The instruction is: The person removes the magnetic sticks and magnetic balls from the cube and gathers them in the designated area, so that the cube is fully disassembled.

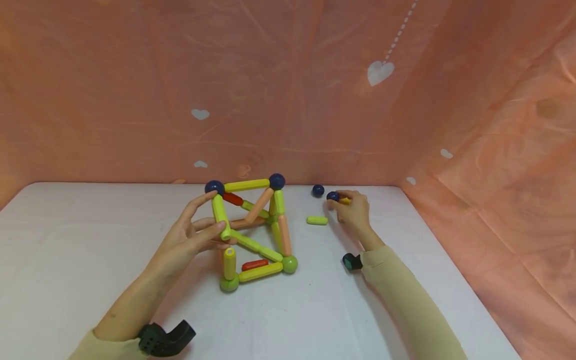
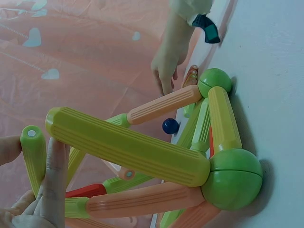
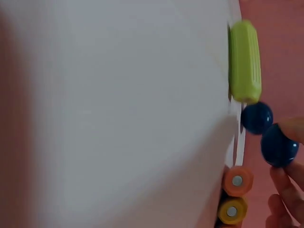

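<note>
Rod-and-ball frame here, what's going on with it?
A person's left hand holds a light green rod on the frame, under a dark blue corner ball; the rod's lower end is clear of the upright yellow rod below. The right hand pinches a loose blue ball; a second loose ball and a short green rod lie nearby.

A smooth white worktop (image 1: pixel 90 225) with a rounded far left corner stretches back to creased, orange-pink hanging sheeting (image 1: pixel 292 100), which fills the background and also runs down the right side. White printed hearts (image 1: pixel 380 73) are scattered over it, the largest hanging from a slanting white dotted line (image 1: pixel 400 32). Soft, faint-edged shadows (image 1: pixel 378 310) fall across the white surface.
</note>
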A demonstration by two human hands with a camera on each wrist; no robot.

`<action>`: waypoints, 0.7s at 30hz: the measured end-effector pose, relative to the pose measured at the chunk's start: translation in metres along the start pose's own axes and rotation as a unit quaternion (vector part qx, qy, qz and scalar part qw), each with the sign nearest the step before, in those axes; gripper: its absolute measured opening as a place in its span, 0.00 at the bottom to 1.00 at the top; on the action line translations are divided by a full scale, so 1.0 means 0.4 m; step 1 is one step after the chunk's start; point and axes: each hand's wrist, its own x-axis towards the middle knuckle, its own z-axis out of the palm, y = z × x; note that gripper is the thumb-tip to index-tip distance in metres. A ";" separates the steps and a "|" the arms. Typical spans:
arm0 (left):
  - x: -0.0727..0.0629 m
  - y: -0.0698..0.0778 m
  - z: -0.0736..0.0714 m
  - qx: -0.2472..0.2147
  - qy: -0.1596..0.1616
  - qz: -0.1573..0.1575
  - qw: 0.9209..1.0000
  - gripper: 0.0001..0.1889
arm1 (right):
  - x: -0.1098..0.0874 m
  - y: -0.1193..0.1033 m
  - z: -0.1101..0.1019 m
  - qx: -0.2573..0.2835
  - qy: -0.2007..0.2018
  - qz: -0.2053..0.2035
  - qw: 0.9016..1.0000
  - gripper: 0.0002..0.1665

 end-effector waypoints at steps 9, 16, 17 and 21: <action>-0.001 0.002 0.007 0.008 0.009 -0.009 1.000 0.36 | 0.075 0.018 0.006 -0.033 -0.025 0.013 0.999 0.26; -0.001 0.002 0.012 0.006 0.009 -0.010 1.000 0.36 | 0.097 0.025 0.014 -0.052 -0.032 0.016 0.998 0.26; 0.000 0.002 0.012 0.006 0.011 -0.012 1.000 0.36 | 0.099 0.025 0.015 -0.054 -0.034 0.015 0.998 0.26; 0.000 0.002 0.008 0.012 0.018 -0.016 1.000 0.36 | 0.102 0.020 0.021 -0.045 -0.053 0.025 0.997 0.29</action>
